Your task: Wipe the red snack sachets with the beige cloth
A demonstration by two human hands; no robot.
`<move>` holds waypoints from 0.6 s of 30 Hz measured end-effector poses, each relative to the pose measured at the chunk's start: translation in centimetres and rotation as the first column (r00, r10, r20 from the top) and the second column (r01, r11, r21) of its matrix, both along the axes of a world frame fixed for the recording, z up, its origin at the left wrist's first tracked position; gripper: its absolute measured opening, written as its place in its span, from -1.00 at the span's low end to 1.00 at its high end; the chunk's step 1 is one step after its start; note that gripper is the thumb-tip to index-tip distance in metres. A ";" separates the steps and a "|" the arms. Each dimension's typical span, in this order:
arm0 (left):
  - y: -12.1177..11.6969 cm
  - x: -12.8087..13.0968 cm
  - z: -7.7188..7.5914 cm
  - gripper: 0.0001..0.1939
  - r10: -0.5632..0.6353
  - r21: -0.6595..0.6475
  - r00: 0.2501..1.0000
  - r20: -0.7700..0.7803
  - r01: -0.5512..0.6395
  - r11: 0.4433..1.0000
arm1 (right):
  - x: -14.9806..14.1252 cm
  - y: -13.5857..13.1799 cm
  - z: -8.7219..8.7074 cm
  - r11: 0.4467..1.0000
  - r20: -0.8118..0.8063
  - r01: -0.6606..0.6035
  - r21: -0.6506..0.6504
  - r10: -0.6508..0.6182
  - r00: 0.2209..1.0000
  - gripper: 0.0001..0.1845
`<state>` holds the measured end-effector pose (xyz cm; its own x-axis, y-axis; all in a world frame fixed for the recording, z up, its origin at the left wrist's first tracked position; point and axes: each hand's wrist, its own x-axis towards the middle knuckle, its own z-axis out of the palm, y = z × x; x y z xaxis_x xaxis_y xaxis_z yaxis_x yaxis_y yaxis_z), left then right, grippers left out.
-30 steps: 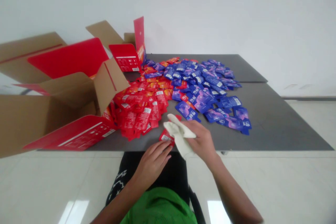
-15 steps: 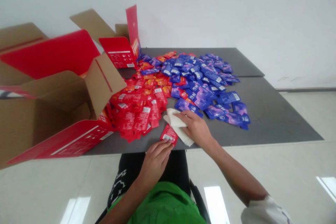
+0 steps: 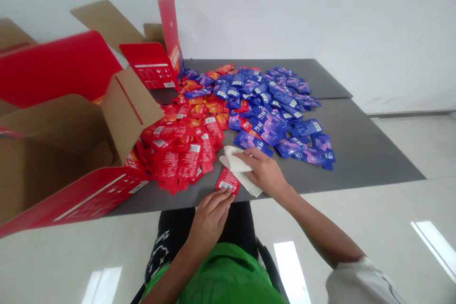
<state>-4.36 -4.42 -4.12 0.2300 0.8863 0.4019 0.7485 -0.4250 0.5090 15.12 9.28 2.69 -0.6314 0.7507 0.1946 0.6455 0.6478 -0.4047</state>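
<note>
Near the front edge of the table, a single red packet [image 3: 228,181] with a barcode label lies flat. My left hand [image 3: 211,213] holds its lower edge, fingers together on top; the thumb is hidden. A folded off-white cloth [image 3: 238,163] is bunched in my right hand [image 3: 265,172], and its loose part lies over the packet's right side. Left of my hands is a pile of red packets [image 3: 188,156]. Beyond the cloth spreads a pile of blue-purple packets [image 3: 272,126], with a few red ones mixed in.
A large open red carton [image 3: 89,199] with brown flaps stands at the table's left, its front corner beside the red pile. Behind it is a second open red carton [image 3: 151,65]. The dark grey table [image 3: 370,152] ends at a pale wall [image 3: 302,9].
The view has turned slightly, so the cartons and piles sit a little further left and mostly higher. Both hands keep their places on the packet and the cloth.
</note>
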 end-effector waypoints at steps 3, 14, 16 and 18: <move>-0.2 0.0 -0.1 -0.76 0.044 -0.010 0.999 -0.023 -0.044 0.999 | -0.5 -3.2 -0.4 0.983 -0.066 -0.163 -0.082 0.158 0.985 -0.54; -0.1 0.1 0.3 -0.65 0.002 -0.021 1.000 0.026 -0.001 1.000 | -0.4 0.9 0.2 0.999 0.040 0.022 0.030 -0.023 0.999 -0.48; -0.2 0.2 0.3 -0.70 0.011 -0.032 1.000 0.009 -0.010 0.999 | -0.8 -1.3 0.1 0.997 -0.004 -0.079 -0.002 0.079 0.997 -0.49; -0.2 0.2 0.3 -0.77 0.030 -0.038 1.000 -0.001 -0.030 0.999 | -1.1 -3.0 -0.3 0.984 -0.004 -0.167 -0.062 0.167 0.986 -0.56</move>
